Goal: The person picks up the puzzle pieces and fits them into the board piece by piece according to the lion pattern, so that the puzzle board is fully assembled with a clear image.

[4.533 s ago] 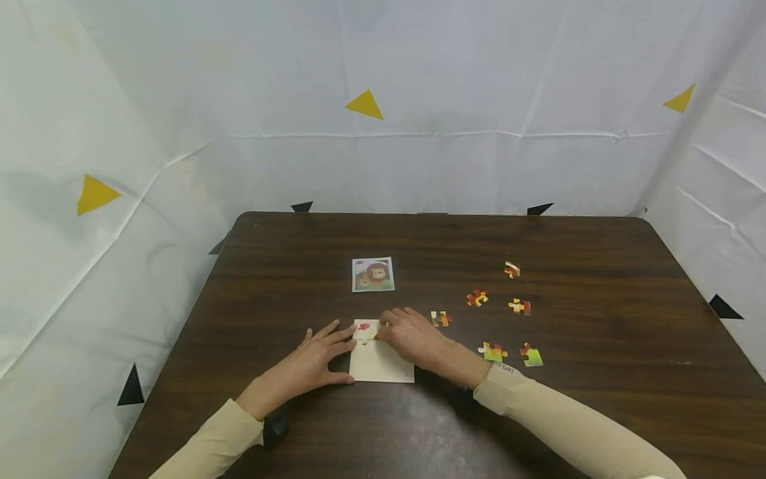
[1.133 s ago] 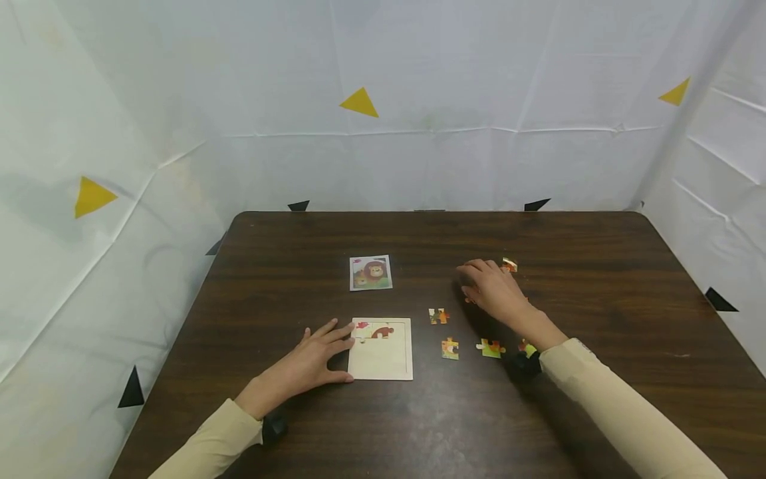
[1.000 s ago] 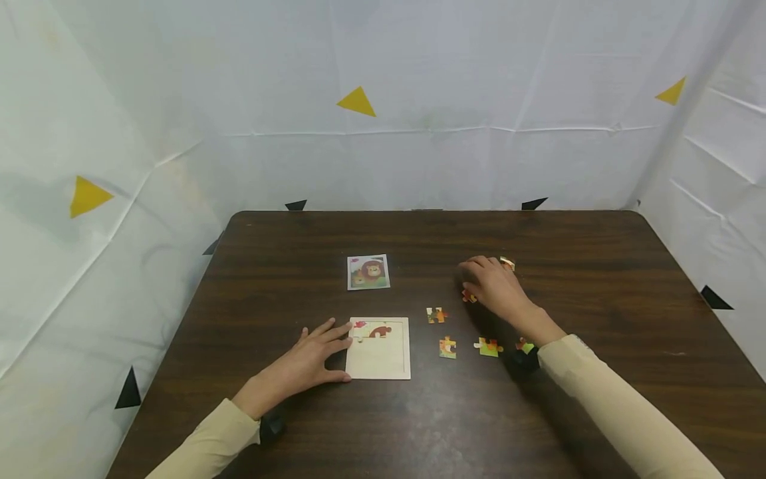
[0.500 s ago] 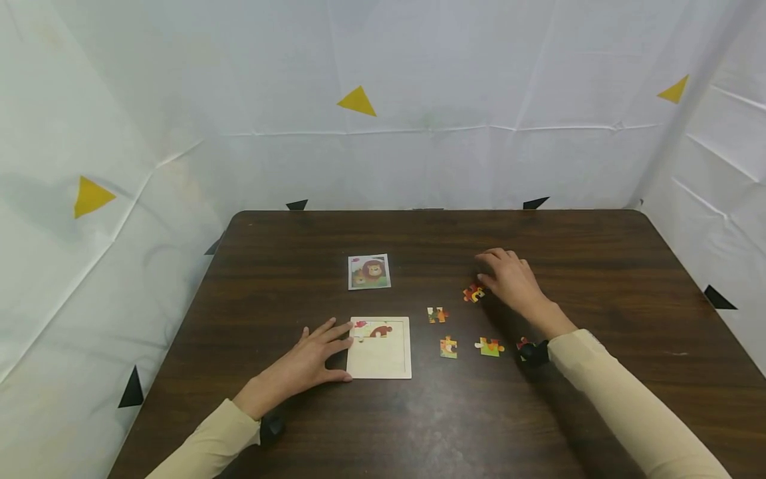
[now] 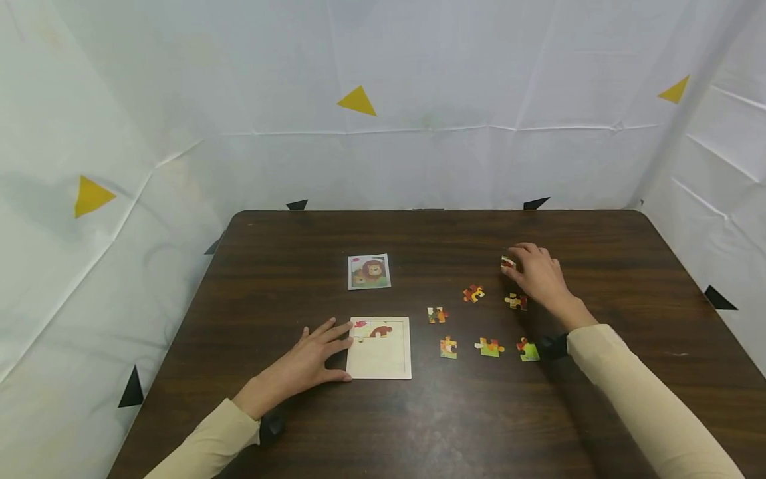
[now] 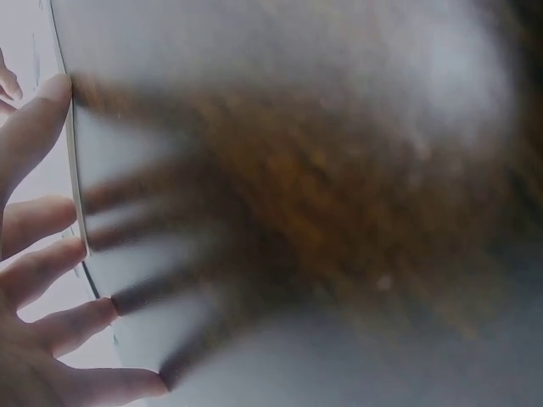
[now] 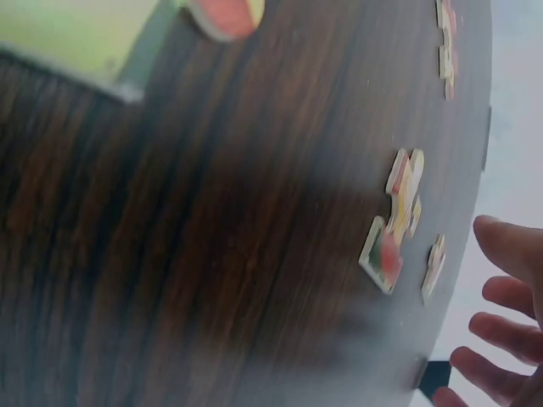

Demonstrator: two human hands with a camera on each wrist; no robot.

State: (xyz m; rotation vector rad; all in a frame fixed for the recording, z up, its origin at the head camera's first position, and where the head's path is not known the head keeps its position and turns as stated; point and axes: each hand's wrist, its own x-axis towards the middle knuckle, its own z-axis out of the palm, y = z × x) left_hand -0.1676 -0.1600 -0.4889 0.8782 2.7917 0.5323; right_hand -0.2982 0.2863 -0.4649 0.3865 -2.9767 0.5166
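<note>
My left hand (image 5: 308,362) lies with fingers spread at the left edge of a square puzzle board (image 5: 383,362); thumb and fingertips touch that edge. In the left wrist view the fingers (image 6: 42,275) are straight along it. Pieces with a pink shape and a brown mane fill part of the board's upper row. My right hand (image 5: 541,276) is at the far right, thumb and forefinger apart around a small red-and-white puzzle piece (image 5: 507,263). The right wrist view shows its fingers (image 7: 505,335) loosely bent, short of the piece lying on the table.
Loose puzzle pieces lie right of the board: a green-and-orange one (image 5: 489,346), a red-and-yellow one (image 5: 473,293), a green one (image 5: 528,350) and several more. A lion picture card (image 5: 368,273) lies behind the board. White sheeting (image 5: 431,166) stands behind the dark wooden table (image 5: 287,266).
A brown mane piece is now in the board's upper row, and a loose piece lies nearer the board. My right hand has moved right to the farthest piece. The left hand stays put.
</note>
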